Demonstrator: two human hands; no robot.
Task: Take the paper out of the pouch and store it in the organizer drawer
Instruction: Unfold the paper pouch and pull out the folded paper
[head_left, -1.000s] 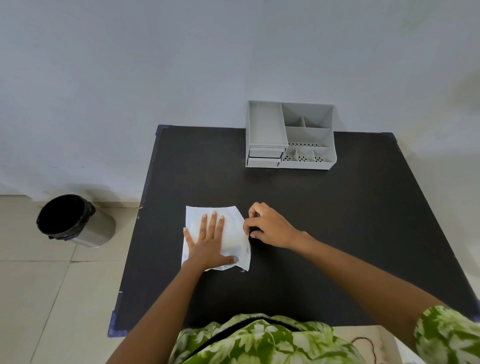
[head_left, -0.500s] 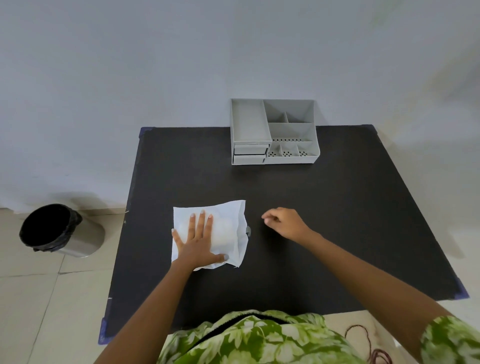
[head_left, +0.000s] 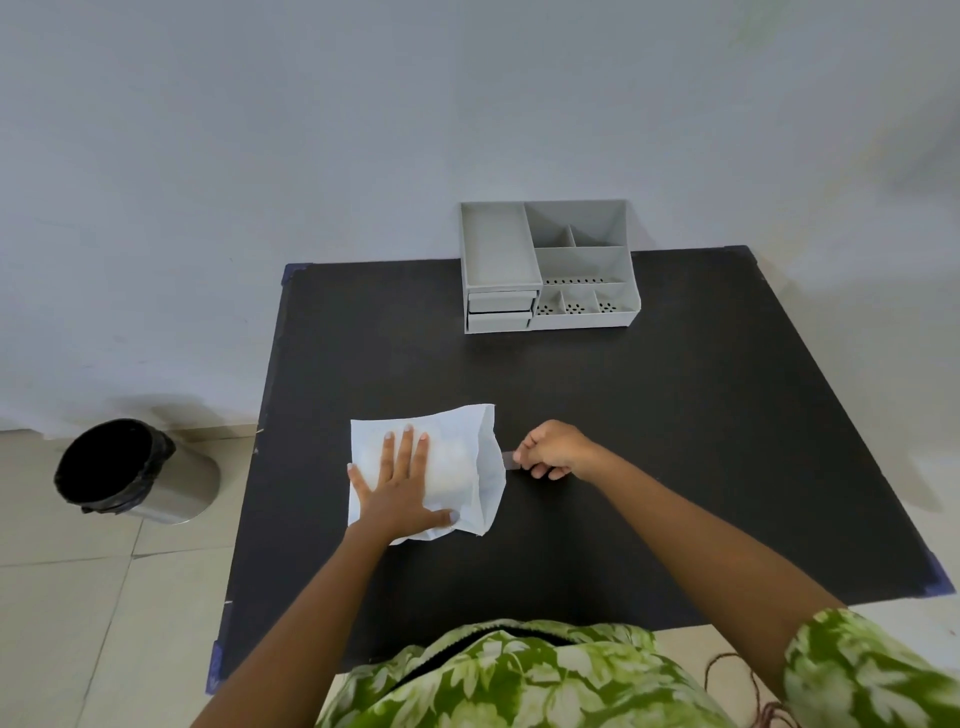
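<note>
A white pouch (head_left: 480, 467) lies flat on the black table (head_left: 675, 415), with its mouth toward the right. My left hand (head_left: 402, 486) presses flat on it, fingers spread. A pale bulge under the pouch skin hints at the paper inside; the paper itself is hidden. Just right of the pouch mouth, my right hand (head_left: 553, 449) pinches a small grey translucent tab (head_left: 508, 460) that sticks out from the pouch edge. The grey organizer (head_left: 582, 262) stands at the table's far edge, its two small drawers (head_left: 500, 312) shut at its front left.
A black-lined metal bin (head_left: 130, 470) stands on the tiled floor left of the table. A pale wall rises right behind the organizer. Blue tape marks the table corners (head_left: 937, 587). A green leaf-print garment fills the bottom edge.
The pouch's right end has unfolded and now lies wider. My right hand drew back from the pouch, then returned to its edge and pinched the grey tab. My left hand stays pressed down.
</note>
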